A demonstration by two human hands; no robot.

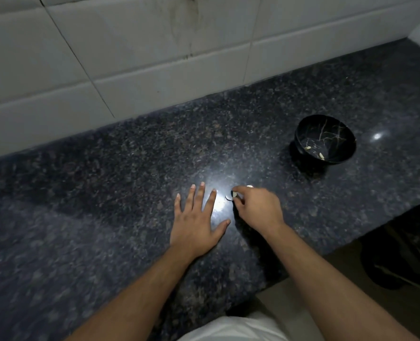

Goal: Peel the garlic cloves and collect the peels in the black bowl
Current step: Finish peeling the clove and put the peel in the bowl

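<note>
Speckled dark granite counter (105, 217) is pressed at frame centre by the flat, open-fingered left hand (196, 225), seemingly for bracing, while a small pale garlic piece (232, 196) is pinched by the right hand (255, 207), well apart from the glossy black bowl (325, 140) upper right

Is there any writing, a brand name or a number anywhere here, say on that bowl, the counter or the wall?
None can be read.
black bowl: no lettering, only thin pale vein-like lines inside and a few small pale bits at the bottom.
granite counter: speckled stone with glare spots, no marks.
tiled wall: plain white tiles with dark stains, no sign.
right hand: pinches a small pale piece, too small to show any print.
</note>
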